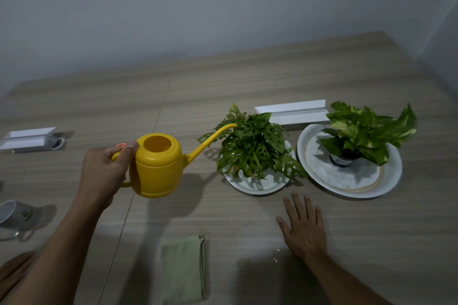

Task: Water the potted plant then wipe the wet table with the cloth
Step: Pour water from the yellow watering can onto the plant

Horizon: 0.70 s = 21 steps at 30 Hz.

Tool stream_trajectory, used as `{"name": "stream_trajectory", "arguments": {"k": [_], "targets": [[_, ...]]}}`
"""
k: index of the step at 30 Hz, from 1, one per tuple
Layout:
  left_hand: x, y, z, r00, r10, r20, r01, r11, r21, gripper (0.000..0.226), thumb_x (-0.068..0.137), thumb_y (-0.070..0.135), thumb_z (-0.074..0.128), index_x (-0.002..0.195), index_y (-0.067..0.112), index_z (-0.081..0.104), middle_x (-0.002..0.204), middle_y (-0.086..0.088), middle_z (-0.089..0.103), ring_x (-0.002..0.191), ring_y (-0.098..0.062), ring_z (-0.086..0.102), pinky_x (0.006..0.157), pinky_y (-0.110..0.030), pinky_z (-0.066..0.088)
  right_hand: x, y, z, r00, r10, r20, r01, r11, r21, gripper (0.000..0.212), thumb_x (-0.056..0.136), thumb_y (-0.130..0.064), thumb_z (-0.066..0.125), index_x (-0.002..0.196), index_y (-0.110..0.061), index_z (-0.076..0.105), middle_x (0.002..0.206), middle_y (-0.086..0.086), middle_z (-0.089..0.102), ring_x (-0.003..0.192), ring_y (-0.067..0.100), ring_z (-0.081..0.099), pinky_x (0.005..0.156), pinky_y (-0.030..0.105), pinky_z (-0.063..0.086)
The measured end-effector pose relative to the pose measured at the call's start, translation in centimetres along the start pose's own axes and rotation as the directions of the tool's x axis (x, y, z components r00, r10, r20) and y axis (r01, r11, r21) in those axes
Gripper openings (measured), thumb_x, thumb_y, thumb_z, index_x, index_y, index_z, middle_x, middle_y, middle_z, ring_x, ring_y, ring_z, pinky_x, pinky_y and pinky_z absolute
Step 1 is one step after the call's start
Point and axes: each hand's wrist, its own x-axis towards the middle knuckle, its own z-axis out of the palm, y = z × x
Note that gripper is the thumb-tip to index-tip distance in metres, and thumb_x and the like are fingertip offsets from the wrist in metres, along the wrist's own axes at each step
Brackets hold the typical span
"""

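Within the left hand's (pixel 105 171) fingers (pixel 127 156), watering can (pixel 158 164) handle.

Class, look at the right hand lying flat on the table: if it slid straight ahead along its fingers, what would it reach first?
Probably the white plate under the holey-leaved plant; the right hand points roughly at its near right rim.

Matt yellow plastic watering can (pixel 158 164), wood-grain table (pixel 247 77).

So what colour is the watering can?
Bright yellow: the watering can, held in the left hand, shows clearly in the head view.
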Motion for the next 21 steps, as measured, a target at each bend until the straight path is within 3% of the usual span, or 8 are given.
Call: {"name": "stream_trajectory", "arguments": {"k": [4,9,16,18,21], "targets": [[0.2,0.8,0.1,0.999,0.012,0.031,-0.012,1.000,0.005,0.049,0.099,0.024,0.058,0.066,-0.013,0.058,0.057,-0.029,0.054,0.054,-0.030,0.046,0.058,-0.033,0.041,0.0,0.0,-0.1,1.000,0.005,0.017,-0.004,1.000,-0.012,0.066,0.097,-0.063,0.016,0.152,-0.029,0.027,0.160,0.000,0.023,0.148,0.026,0.010,0.118,0.045,-0.001],[0.3,1.6,-0.2,0.999,0.018,0.045,-0.019,1.000,0.018,0.051,0.099,0.025,0.058,0.067,-0.015,0.057,0.061,-0.037,0.052,0.053,-0.031,0.046,0.055,-0.034,0.040,0.0,0.2,-0.2,1.000,0.007,0.025,-0.007,1.000,0.000,0.066,0.097,-0.065,0.016,0.153,-0.030,0.022,0.161,-0.002,0.018,0.149,0.025,0.006,0.118,0.045,-0.003],[0.5,2.7,-0.3,0.998,0.018,0.055,-0.018,1.000,-0.006,0.053,0.098,0.025,0.058,0.067,-0.017,0.052,0.062,-0.038,0.050,0.054,-0.032,0.045,0.057,-0.038,0.041,0.6,0.1,-0.7,0.999,0.008,0.035,-0.008,1.000,0.009,0.067,0.096,-0.065,0.016,0.151,-0.029,0.031,0.160,0.000,0.026,0.147,0.029,0.020,0.115,0.049,0.015],[0.4,2.8,-0.2,0.998,0.015,0.053,-0.015,1.000,-0.009,0.053,0.098,0.025,0.059,0.068,-0.018,0.053,0.063,-0.038,0.050,0.054,-0.032,0.044,0.057,-0.038,0.040,1.0,0.4,-1.0,0.999,0.018,0.039,-0.019,1.000,0.014,0.068,0.096,-0.065,0.013,0.153,-0.029,0.025,0.162,-0.001,0.017,0.150,0.028,0.012,0.118,0.048,0.016],[0.4,3.1,0.0,0.998,0.009,0.054,-0.009,1.000,-0.008,0.052,0.098,0.025,0.060,0.069,-0.017,0.055,0.064,-0.038,0.052,0.055,-0.031,0.044,0.057,-0.038,0.040,1.3,0.6,-1.0,0.998,0.004,0.065,-0.004,1.000,-0.003,0.070,0.094,-0.066,0.005,0.153,-0.031,0.002,0.161,-0.006,-0.006,0.150,0.023,-0.008,0.120,0.046,0.003]]}}
